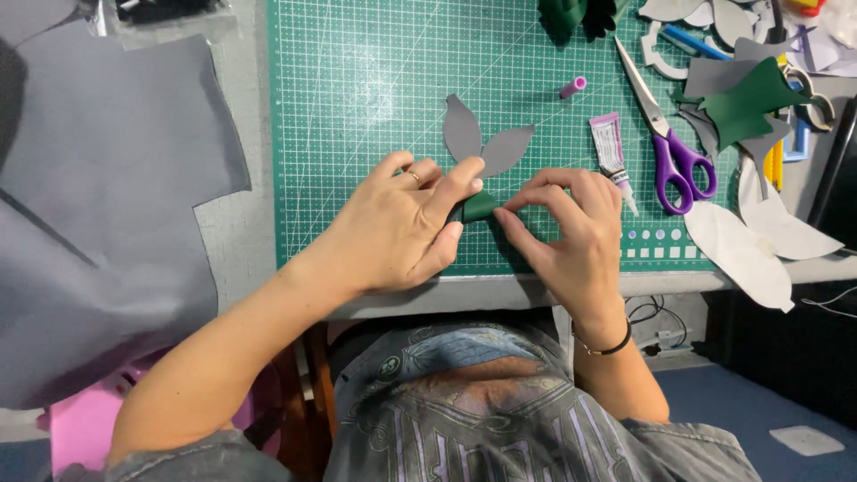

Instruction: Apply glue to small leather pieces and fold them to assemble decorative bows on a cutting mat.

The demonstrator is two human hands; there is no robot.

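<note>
Though pinched, green piece (479, 206) between both fingers (464, 183).

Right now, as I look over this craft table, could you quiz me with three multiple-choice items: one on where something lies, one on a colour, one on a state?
1. Where do the scissors lie?
A. To the right of the glue tube
B. On the large grey sheet at the left
C. Under the hands

2. What colour is the small folded piece between the fingers?
A. Pink
B. Dark green
C. White

3. How do the hands stand?
A. Both flat on the cutting mat
B. Only one touches the piece
C. The left hand and the right hand both pinch it

Answers: 1 A, the purple handles sit just right of the tube; 2 B, dark green shows between the fingertips; 3 C, fingers of both hands close on the piece.
</note>
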